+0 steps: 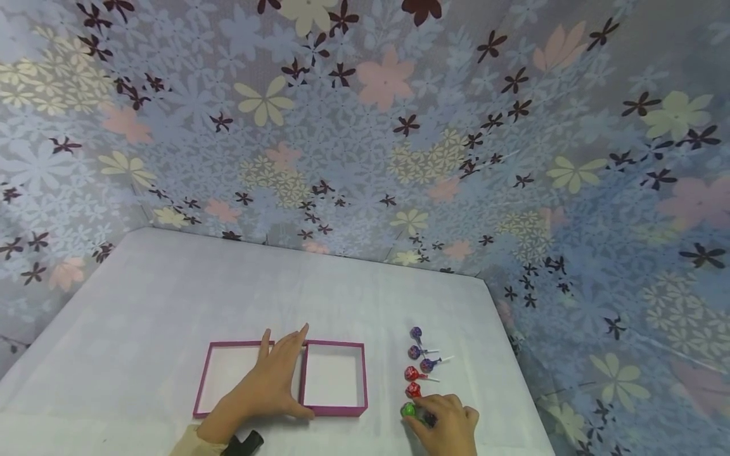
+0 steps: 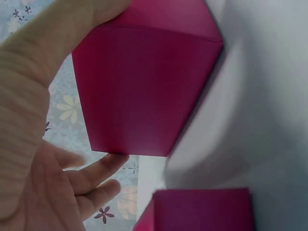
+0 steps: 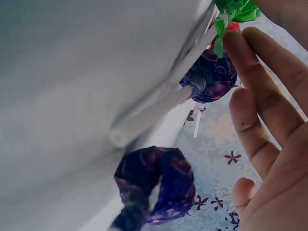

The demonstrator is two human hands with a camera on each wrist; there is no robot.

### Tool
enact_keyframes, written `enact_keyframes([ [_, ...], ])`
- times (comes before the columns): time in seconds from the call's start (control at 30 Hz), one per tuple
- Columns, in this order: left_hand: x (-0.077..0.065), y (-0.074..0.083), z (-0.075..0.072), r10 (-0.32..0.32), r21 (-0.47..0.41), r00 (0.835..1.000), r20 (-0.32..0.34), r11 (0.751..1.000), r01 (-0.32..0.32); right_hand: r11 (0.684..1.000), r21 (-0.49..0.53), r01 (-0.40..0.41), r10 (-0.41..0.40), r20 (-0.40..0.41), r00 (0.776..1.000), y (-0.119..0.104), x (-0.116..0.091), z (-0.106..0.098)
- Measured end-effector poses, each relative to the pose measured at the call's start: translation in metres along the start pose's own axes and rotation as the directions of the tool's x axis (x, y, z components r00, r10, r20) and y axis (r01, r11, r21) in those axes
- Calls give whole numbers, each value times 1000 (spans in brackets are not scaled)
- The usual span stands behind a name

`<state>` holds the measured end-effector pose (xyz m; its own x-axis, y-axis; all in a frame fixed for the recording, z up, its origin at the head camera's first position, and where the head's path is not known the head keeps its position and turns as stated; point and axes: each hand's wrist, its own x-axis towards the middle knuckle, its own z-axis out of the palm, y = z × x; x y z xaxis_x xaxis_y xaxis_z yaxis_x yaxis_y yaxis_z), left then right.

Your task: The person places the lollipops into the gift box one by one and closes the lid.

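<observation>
Two shallow white-lined boxes with magenta rims stand side by side. My left hand [image 1: 270, 383] spans the right box [image 1: 336, 410], thumb by its near wall and fingertips at its far edge. In the left wrist view, a fingertip touches the magenta wall [image 2: 144, 91]. The left box [image 1: 199, 392] lies partly behind that hand. My right hand [image 1: 447, 423] pinches a green-wrapped lollipop [image 1: 408, 410] between thumb and fingers. In the right wrist view, the green wrapper [image 3: 236, 10] shows at the fingertips. Beside that hand are purple lollipops [image 3: 156, 183], sticks pointing outward.
Beyond the right hand, red lollipops [image 1: 411, 373] and purple lollipops [image 1: 416, 332] lie in a loose column on the white table [image 1: 274, 278]. A flower-patterned cloth [image 1: 353, 158] hangs behind the table and along its right side. A dark band [image 1: 244, 444] circles the left wrist.
</observation>
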<state>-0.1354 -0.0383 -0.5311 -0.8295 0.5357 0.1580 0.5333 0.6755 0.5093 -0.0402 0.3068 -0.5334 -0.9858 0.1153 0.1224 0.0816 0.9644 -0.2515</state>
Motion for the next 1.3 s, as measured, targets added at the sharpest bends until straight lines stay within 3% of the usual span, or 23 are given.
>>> enact_keyframes([
  [0.23,-9,3,5,23,5,1000,4,1000,-23,998,-9,-58,58,100,993,-1,3,-1],
  [0.43,-14,1,12,45,-68,999,12,997,-44,997,-26,-73,76,154,985,-5,2,-4],
  [0.67,-20,0,18,5,-168,1000,14,986,-3,996,-10,-90,90,186,978,-10,7,-5],
  [0.8,-20,-1,17,17,-168,1000,-4,986,-17,998,0,-62,62,124,990,-14,10,-3],
  [0.93,-21,-2,16,14,-195,1000,-1,981,-14,999,42,3,-3,4,1000,-21,13,-1],
  [1.1,-22,-2,13,4,-213,1000,9,977,-2,990,98,104,-89,-143,986,-31,19,-2],
  [1.3,-17,-4,11,51,-163,999,1,985,-50,974,171,149,-112,-207,972,-43,26,-5],
])
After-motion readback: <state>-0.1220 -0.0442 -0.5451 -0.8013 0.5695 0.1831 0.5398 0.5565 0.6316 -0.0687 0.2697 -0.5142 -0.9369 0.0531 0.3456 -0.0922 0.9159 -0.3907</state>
